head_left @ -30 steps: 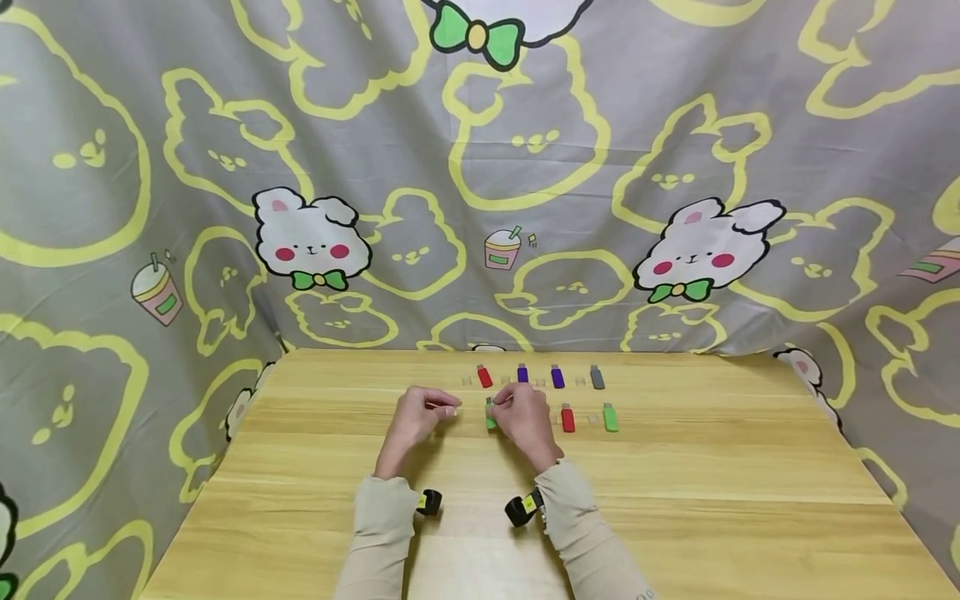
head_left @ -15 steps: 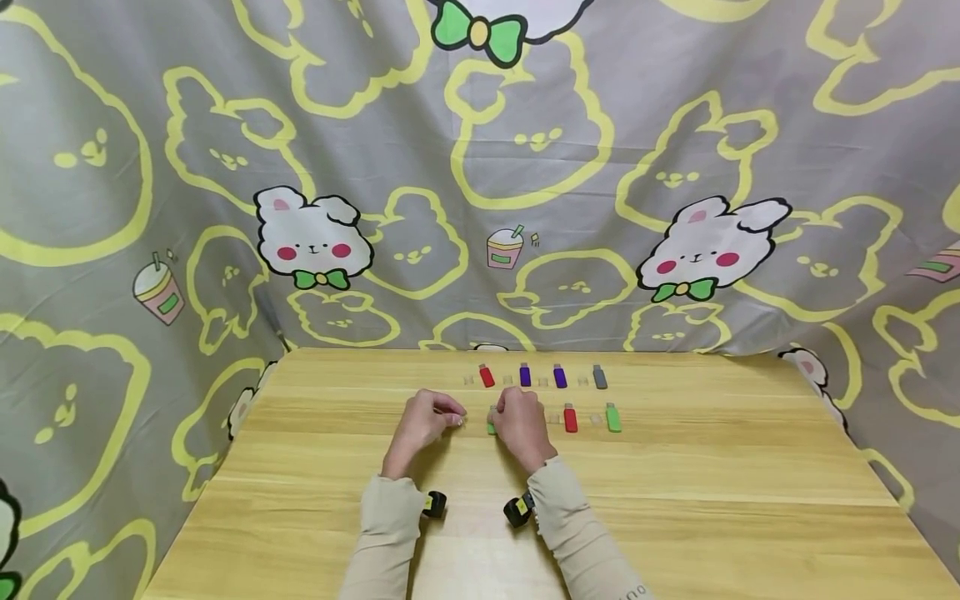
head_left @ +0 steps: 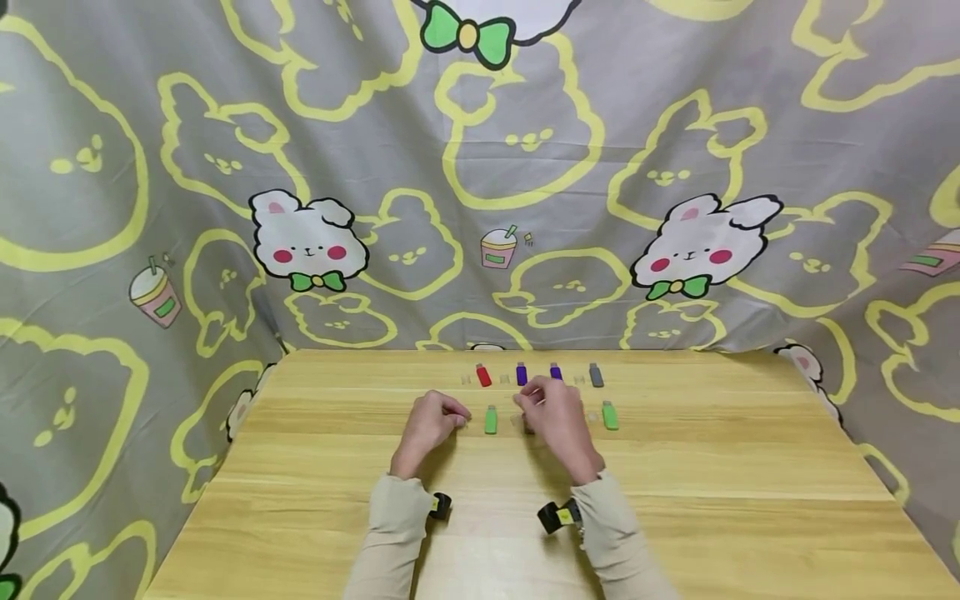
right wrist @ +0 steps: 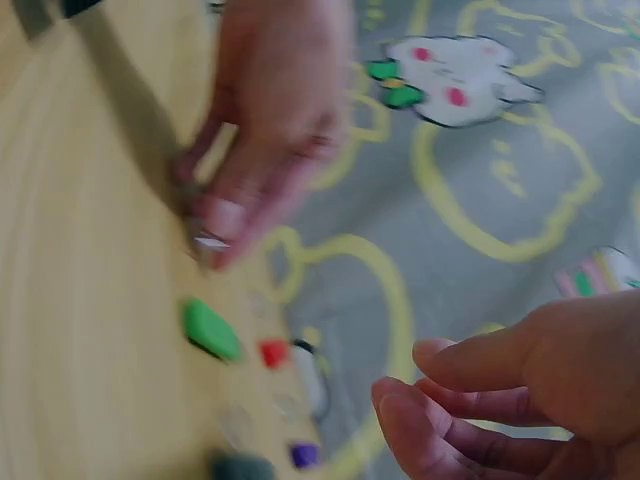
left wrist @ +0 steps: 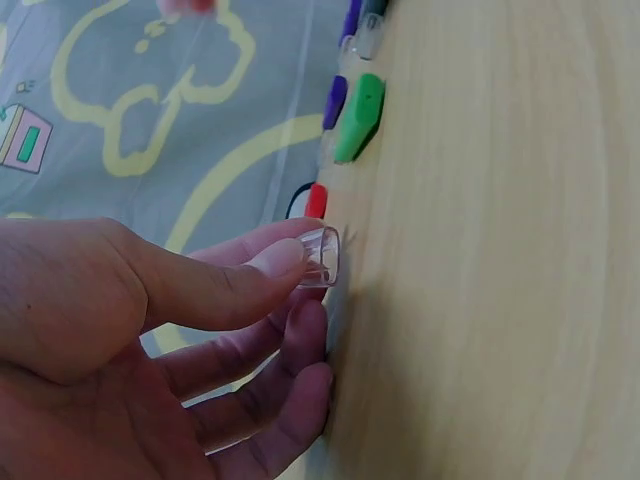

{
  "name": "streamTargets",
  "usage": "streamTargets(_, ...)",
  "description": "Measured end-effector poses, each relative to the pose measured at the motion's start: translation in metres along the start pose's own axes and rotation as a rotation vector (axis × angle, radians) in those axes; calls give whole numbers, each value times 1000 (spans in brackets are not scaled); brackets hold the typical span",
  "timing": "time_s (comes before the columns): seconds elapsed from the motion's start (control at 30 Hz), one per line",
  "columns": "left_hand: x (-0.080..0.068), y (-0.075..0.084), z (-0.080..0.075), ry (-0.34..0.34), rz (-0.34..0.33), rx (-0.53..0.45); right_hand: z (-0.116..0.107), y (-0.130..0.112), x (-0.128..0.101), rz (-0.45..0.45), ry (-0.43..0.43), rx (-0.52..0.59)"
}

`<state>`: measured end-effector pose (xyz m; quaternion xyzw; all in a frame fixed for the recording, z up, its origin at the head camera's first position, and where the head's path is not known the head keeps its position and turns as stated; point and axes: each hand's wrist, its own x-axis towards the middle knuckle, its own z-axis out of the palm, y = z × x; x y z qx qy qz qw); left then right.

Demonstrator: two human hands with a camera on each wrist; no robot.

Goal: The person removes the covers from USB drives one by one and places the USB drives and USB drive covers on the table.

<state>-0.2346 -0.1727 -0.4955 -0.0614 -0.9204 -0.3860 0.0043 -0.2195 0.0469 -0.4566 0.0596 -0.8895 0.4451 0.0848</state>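
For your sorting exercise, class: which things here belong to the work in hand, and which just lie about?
In hand:
left hand, pinching a clear cap
right hand, holding nothing
near green drive, between the hands

Lying about:
red drive
purple drive
grey drive
far green drive

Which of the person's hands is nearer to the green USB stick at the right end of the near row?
Right. The right hand hovers just left of that green USB stick; the left hand lies farther left, pinching a clear cap.
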Motion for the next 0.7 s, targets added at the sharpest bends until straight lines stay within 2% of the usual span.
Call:
streamTargets(0.2, 0, -9, -4, 20, -25, 40, -43, 14, -5, 47, 61, 81)
streamTargets(0.33, 0, -15, -7, 20, -21, 41, -63, 30, -8, 53, 79, 79)
streamTargets(0.53, -3, -21, -11, 7, -31, -32, -79, 58, -12, -9, 141, -68)
streamTargets(0.63, -5, -23, -15, 26, -45, -62, -81, 73, -11, -57, 149, -73)
streamTargets(0.7, -5, -25, -18, 41, -18, -62, -84, 84, -10, -90, 130, -78)
